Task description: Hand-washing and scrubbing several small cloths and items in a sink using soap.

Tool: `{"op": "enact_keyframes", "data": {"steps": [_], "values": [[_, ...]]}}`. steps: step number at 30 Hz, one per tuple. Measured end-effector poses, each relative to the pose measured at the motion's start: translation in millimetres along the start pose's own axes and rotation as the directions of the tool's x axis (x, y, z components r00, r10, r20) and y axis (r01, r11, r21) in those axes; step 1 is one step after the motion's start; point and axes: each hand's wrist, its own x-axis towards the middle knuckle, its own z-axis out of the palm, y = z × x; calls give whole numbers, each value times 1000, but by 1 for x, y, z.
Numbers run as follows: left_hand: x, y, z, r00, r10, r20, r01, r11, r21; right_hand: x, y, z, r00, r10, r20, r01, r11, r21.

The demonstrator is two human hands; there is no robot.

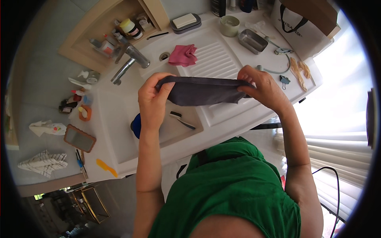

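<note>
A dark grey piece of cloth [204, 93] with a thick, band-like upper edge hangs stretched between my two hands, above the white sink. At its left end, the fingers of my left hand [152, 95] are closed on the edge, thumb in front. My right hand [266, 89] pinches the other end between thumb and fingers. Below the cloth, in the basin [113, 119], lies a small scrubbing brush [182, 120] with a grey handle. A blue rounded object [136, 126] is partly hidden behind my left wrist. The ribbed washboard [216, 59] shows just beyond the cloth.
A pink cloth [183, 55] lies by the drain hole, near the chrome faucet [137, 57]. Around the rim are a soap dish [186, 24], a metal tray [253, 41], rubber gloves [297, 73], a binder clip [284, 80] and a small framed mirror [80, 138].
</note>
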Motion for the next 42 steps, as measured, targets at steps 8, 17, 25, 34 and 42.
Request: {"op": "enact_keyframes", "data": {"steps": [8,17,25,34,42], "values": [[18,-18,-5,989,-84,125,65,986,153,2,29,-4,991,-76,-112,46,968,-245],[36,13,9,992,56,110,-68,992,104,35,12,-26,867,-191,-461,164,981,-98],[-40,-111,21,934,-103,341,-39,922,386,-23,91,17,985,-171,-23,159,952,-260],[-82,-147,37,955,-89,282,-94,813,574,-19,119,17,993,11,116,15,975,-221],[-94,-154,45,999,39,-27,-14,779,627,126,136,-25,943,-152,-297,94,975,-201]]}}
